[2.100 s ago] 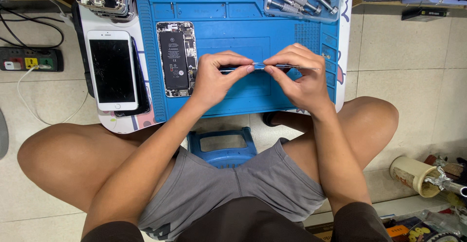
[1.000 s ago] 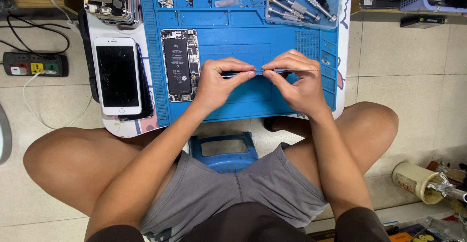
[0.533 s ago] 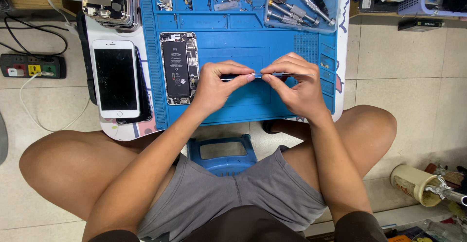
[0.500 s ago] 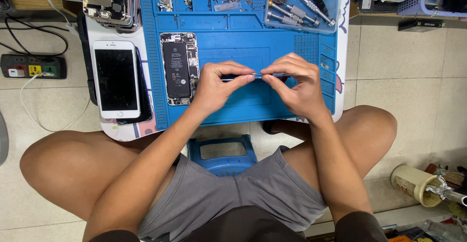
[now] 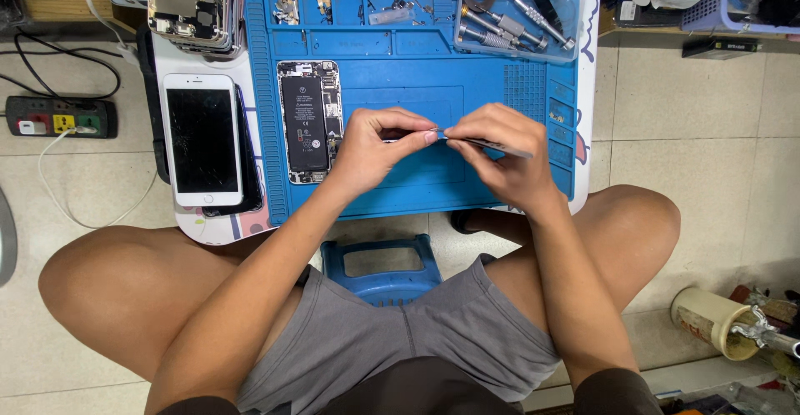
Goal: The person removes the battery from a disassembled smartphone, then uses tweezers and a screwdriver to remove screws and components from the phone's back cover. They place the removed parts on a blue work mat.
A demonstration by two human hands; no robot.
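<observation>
Hands barely moved since earlier frames. Left hand (image 5: 375,144) and right hand (image 5: 500,152), fingertips together, each pinching end of thin dark tool (image 5: 487,142) above mat (image 5: 417,73). Opened phone (image 5: 307,121) left of left hand, untouched. Fine fiddling ongoing, likely.

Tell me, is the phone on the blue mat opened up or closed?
Opened up. The phone lies flat on the blue mat with no screen on it, so its black battery and inner parts show.
</observation>
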